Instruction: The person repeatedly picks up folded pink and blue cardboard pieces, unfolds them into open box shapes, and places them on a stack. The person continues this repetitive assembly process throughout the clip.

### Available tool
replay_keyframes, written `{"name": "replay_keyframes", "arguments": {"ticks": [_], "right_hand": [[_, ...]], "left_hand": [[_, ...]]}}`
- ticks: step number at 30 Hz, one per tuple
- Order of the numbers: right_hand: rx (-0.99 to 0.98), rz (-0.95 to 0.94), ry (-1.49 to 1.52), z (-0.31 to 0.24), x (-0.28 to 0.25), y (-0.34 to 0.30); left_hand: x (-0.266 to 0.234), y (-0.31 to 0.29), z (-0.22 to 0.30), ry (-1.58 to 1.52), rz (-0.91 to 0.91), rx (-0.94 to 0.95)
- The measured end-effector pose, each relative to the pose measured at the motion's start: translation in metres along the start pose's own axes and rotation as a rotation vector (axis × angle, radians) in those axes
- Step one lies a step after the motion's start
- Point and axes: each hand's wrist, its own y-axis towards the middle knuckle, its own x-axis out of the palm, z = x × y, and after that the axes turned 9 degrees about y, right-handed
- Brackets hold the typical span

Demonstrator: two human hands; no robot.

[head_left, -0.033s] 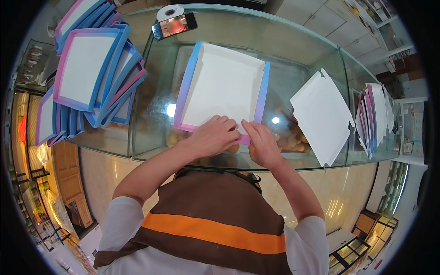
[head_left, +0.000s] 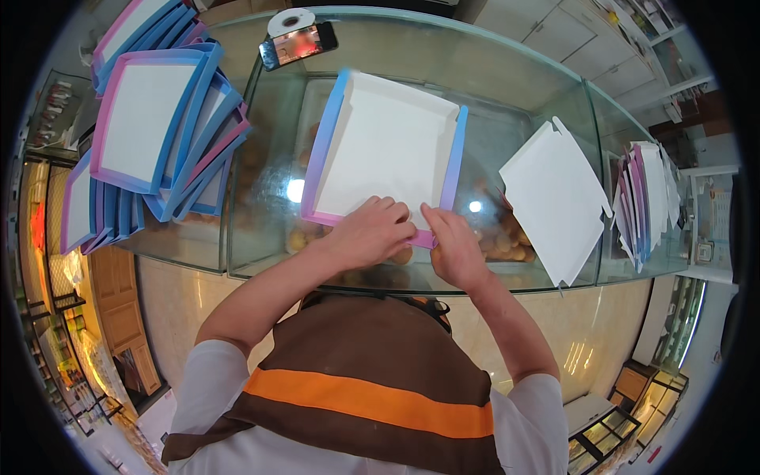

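Two hands (head_left: 372,233) (head_left: 451,245), one box (head_left: 388,146)

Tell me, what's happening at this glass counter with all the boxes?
A person is working on a white cardboard box with blue and pink sides, lying open on the glass counter. Both the left hand and the right hand press on its near edge. A stack of similar boxes sits to the left, a flat white sheet to the right, and a phone lies at the far side.
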Motion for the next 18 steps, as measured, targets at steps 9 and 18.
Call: {"name": "replay_keyframes", "arguments": {"ticks": [9, 18], "right_hand": [[0.097, 0.199, 0.179, -0.013, -0.011, -0.011], [0.077, 0.109, -0.046, -0.033, -0.005, -0.006]], "left_hand": [[-0.007, 0.013, 0.002, -0.062, -0.083, 0.029], [-0.014, 0.013, 0.028, 0.108, 0.187, -0.007]]}}
